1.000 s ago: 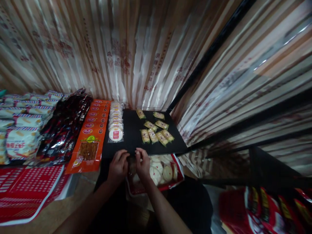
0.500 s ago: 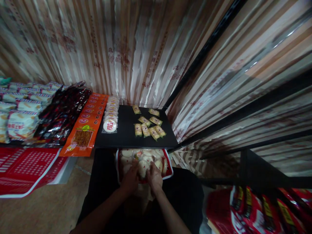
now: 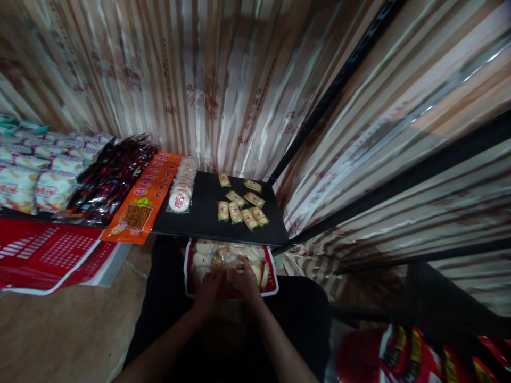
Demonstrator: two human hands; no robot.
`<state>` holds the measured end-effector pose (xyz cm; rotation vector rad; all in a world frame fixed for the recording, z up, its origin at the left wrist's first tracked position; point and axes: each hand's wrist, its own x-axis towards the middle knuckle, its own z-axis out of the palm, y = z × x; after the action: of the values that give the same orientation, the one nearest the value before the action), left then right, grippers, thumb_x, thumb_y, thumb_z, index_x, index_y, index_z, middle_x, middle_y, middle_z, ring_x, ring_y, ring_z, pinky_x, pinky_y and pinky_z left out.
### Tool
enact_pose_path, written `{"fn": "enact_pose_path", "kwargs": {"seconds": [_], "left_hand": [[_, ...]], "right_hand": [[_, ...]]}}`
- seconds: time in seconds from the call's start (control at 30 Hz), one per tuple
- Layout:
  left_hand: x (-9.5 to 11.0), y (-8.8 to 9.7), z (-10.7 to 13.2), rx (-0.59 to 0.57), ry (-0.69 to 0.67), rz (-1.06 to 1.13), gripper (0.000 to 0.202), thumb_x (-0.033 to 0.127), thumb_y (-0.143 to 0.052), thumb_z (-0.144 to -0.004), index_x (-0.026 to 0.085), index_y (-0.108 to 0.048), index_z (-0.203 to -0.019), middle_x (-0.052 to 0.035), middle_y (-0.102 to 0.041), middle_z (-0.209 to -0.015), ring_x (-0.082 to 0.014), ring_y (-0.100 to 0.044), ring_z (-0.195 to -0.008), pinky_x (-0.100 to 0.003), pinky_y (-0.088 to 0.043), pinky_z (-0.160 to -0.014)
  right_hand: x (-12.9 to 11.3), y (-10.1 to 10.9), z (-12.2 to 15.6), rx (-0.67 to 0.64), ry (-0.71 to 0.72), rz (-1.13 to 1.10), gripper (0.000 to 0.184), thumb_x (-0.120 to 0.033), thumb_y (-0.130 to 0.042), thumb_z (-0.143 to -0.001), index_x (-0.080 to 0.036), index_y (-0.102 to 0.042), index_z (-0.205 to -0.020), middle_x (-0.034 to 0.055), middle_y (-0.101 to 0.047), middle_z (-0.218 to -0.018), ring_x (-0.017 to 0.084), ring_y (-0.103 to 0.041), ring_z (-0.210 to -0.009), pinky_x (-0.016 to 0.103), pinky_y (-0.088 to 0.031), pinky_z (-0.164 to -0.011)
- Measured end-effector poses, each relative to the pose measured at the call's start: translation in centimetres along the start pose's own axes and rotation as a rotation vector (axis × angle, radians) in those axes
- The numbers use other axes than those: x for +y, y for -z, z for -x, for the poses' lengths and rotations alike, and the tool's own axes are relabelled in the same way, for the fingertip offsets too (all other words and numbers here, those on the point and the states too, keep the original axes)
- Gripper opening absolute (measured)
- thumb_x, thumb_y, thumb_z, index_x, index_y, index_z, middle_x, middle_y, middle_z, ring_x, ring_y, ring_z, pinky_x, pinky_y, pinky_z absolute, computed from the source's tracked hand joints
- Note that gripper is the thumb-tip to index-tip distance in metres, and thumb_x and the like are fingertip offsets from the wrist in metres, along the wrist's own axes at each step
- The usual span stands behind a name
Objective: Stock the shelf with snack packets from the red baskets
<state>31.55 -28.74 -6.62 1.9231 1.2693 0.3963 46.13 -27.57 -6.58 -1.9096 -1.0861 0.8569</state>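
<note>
A person's left hand (image 3: pixel 211 290) and right hand (image 3: pixel 245 283) reached into a basket (image 3: pixel 274 274) of wrapped round cakes (image 3: pixel 204 247) at the lower center of the frame. The hands were close together, near the basket's front edge, with the fingers bent; in the dim light it could not be made out whether either grip had closed on a cake. A colorful packet (image 3: pixel 219 256) lay among the cakes, just beyond the left hand. The basket, red with a white rim, stood between the person's dark-clad legs (image 3: pixel 303 306), below the front edge of a black shelf (image 3: pixel 207 227).

On the shelf, at the center of the frame, small yellow packs (image 3: pixel 235 213) lay in a loose group. To their left ran a row of round crackers (image 3: pixel 179 201), an orange pack (image 3: pixel 138 215), dark, shiny pouches (image 3: pixel 115 178) and, at the left edge, white bags (image 3: pixel 55 190). A red bin (image 3: pixel 50 250) stood below those bags. Striped curtains (image 3: pixel 207 69) filled the upper frame, and red packages (image 3: pixel 417 354) showed at lower right.
</note>
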Motion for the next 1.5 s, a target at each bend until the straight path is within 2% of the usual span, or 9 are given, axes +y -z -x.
{"fn": "enact_pose_path", "kwargs": {"seconds": [0.23,0.37,0.5,0.63,0.83,1.1,1.2,1.4,1.5], "left_hand": [[1.0,3.6,-0.6,0.280,0.010,0.071,0.030,0.018,-0.043,-0.080,0.019,-0.061,-0.104,-0.0081,-0.066,-0.105,-0.0205,-0.058,-0.102,-0.038,-0.044,-0.092],[1.2,6.6,-1.2,0.306,0.022,0.206,0.028,0.028,-0.043,-0.080,0.020,-0.062,-0.099,-0.0062,-0.067,-0.103,-0.0190,-0.061,-0.097,-0.032,-0.046,-0.089],[0.7,8.7,-1.7,0.284,0.083,0.389,0.032,0.031,-0.047,-0.076,0.018,-0.059,-0.103,-0.0038,-0.068,-0.090,-0.0170,-0.064,-0.080,-0.027,-0.050,-0.072],[-0.2,9.7,-2.3,0.280,0.122,0.600,0.033,0.035,-0.053,-0.074,0.017,-0.057,-0.101,-0.0024,-0.067,-0.081,-0.0154,-0.062,-0.070,-0.025,-0.049,-0.062],[-1.4,11.5,-2.1,0.232,0.182,0.741,0.048,0.040,-0.067,-0.065,0.016,-0.056,-0.105,-0.0018,-0.065,-0.079,-0.0146,-0.061,-0.070,-0.026,-0.048,-0.065],[0.4,13.0,0.1,0.128,0.201,1.065,0.048,0.046,-0.069,-0.063,0.014,-0.058,-0.098,-0.0039,-0.065,-0.082,-0.0131,-0.059,-0.068,-0.020,-0.041,-0.054],[0.1,13.6,-0.1,0.184,0.195,1.005,0.038,0.042,-0.058,-0.072,0.013,-0.056,-0.097,-0.0026,-0.064,-0.077,-0.0114,-0.055,-0.062,-0.019,-0.038,-0.051],[-2.1,17.6,-0.4,0.142,0.041,0.287,0.020,0.017,-0.045,-0.075,0.016,-0.061,-0.087,-0.0012,-0.063,-0.079,-0.0126,-0.057,-0.071,-0.022,-0.042,-0.066],[-2.3,20.3,-0.3,0.035,-0.094,-0.042,0.024,0.012,-0.045,-0.072,0.019,-0.063,-0.087,-0.0015,-0.064,-0.086,-0.0133,-0.058,-0.078,-0.022,-0.043,-0.072]], "right_hand": [[-2.8,0.8,-0.4,-0.149,-0.032,-0.199,0.030,-0.049,-0.057,-0.069,-0.023,-0.065,-0.079,0.0042,-0.065,-0.092,0.018,-0.061,-0.072,0.028,-0.048,-0.058],[-5.7,1.6,0.4,-0.301,-0.114,-0.338,0.040,-0.060,-0.050,-0.073,-0.022,-0.064,-0.074,0.0024,-0.065,-0.079,0.017,-0.061,-0.067,0.028,-0.048,-0.058],[-8.0,1.6,1.2,-0.451,-0.089,-0.374,0.035,-0.056,-0.063,-0.064,-0.022,-0.059,-0.071,-0.0034,-0.058,-0.059,0.013,-0.053,-0.053,0.025,-0.043,-0.052],[-9.4,0.7,1.7,-0.420,-0.019,-0.359,0.036,-0.051,-0.068,-0.058,-0.022,-0.048,-0.056,-0.0072,-0.047,-0.046,0.009,-0.042,-0.044,0.021,-0.034,-0.044],[-11.0,-0.8,1.5,-0.310,-0.075,-0.500,0.040,-0.053,-0.071,-0.054,-0.020,-0.051,-0.062,-0.0072,-0.049,-0.047,0.007,-0.039,-0.041,0.019,-0.029,-0.041],[-11.3,-4.5,2.7,-0.190,-0.243,-0.774,0.033,-0.046,-0.071,-0.062,-0.020,-0.055,-0.072,-0.0045,-0.054,-0.051,0.008,-0.046,-0.043,0.018,-0.034,-0.043],[-10.6,-5.9,3.2,-0.200,-0.179,-0.634,0.031,-0.049,-0.062,-0.071,-0.021,-0.057,-0.081,-0.0009,-0.059,-0.059,0.013,-0.054,-0.050,0.023,-0.040,-0.045],[-11.0,-5.9,2.6,0.249,0.278,0.017,0.046,-0.043,-0.059,-0.072,-0.017,-0.058,-0.110,0.0131,-0.062,-0.111,0.026,-0.060,-0.095,0.041,-0.049,-0.081],[-12.7,-5.9,2.9,0.143,0.550,0.224,0.033,-0.033,-0.054,-0.079,-0.021,-0.062,-0.109,0.0097,-0.064,-0.112,0.025,-0.056,-0.105,0.043,-0.042,-0.094]]}}
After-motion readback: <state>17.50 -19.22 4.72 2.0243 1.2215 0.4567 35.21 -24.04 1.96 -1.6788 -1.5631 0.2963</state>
